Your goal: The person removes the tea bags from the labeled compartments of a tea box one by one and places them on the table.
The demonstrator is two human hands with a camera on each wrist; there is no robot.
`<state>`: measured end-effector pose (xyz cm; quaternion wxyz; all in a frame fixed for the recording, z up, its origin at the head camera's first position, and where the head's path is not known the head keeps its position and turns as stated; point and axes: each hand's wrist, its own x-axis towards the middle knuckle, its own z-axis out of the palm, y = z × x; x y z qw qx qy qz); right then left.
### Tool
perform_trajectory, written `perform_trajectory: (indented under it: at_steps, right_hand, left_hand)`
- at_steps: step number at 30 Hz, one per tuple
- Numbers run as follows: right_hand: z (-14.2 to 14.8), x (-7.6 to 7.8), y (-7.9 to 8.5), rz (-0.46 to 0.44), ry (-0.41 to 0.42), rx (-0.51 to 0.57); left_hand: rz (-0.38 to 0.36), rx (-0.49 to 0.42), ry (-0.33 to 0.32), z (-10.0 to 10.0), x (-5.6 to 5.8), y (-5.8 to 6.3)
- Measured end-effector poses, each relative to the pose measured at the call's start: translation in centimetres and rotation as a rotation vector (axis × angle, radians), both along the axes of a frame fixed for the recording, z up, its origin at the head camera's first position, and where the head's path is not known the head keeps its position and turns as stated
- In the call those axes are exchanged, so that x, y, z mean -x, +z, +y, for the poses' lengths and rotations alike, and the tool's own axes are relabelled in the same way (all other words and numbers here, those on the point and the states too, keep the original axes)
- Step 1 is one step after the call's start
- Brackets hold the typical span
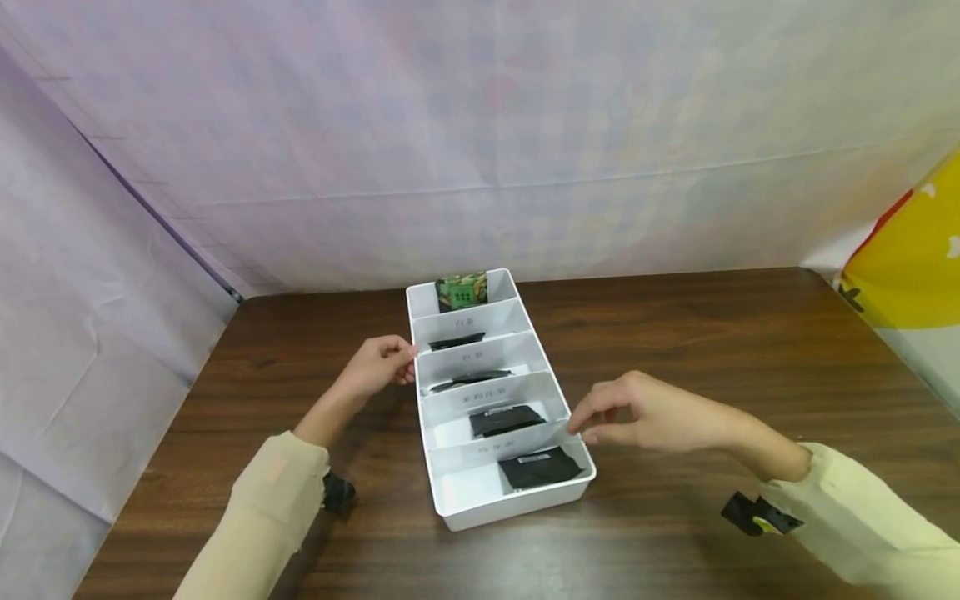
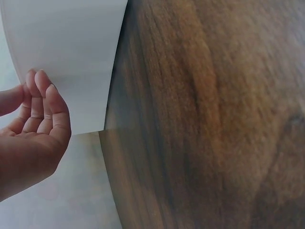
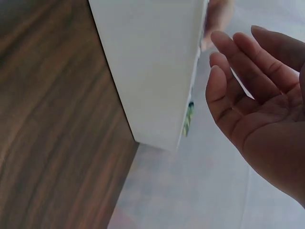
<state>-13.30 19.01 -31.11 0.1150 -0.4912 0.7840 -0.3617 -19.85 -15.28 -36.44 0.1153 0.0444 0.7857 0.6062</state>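
Observation:
A white divided box [image 1: 517, 500] stands on the table, its several compartments split by labelled white dividers. At its left rim, my left hand [image 1: 381, 364] pinches the edge with thumb and curled fingertips; the left wrist view shows these fingers [image 2: 58, 107] against the outer wall. By the near right rim is my right hand [image 1: 637, 410], fingers loosely bent and nothing in them; whether a fingertip touches the rim is unclear. A black packet [image 1: 540, 468] lies in the nearest compartment, another black packet [image 1: 506, 420] behind it. A green patterned packet [image 1: 461, 292] leans in the farthest.
Thin black packets [image 1: 472, 379] stand in the middle compartments, mostly hidden by dividers. The dark wooden table [image 1: 712, 333] extends on both sides of the box. A pale curtain [image 1: 495, 150] hangs behind it, and a yellow cloth [image 1: 915, 258] is at the right.

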Motion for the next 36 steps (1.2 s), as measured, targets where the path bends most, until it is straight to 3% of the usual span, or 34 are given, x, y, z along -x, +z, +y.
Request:
perform_trajectory:
  at_steps: [16, 25, 36]
  right_hand:
    - [-0.9, -1.8, -1.7, -0.053, 0.029, -0.100]
    - [-1.0, -1.8, -2.1, -0.014, 0.057, -0.051]
    - [-0.7, -1.7, -1.8, -0.113, 0.034, 0.056]
  left_hand:
    - [0.009, 0.021, -0.001, -0.1, 0.1, 0.0]
    - [0.013, 0.014, -0.004, -0.1, 0.1, 0.0]
    - [0.016, 0.016, -0.011, -0.2, 0.0, -0.1]
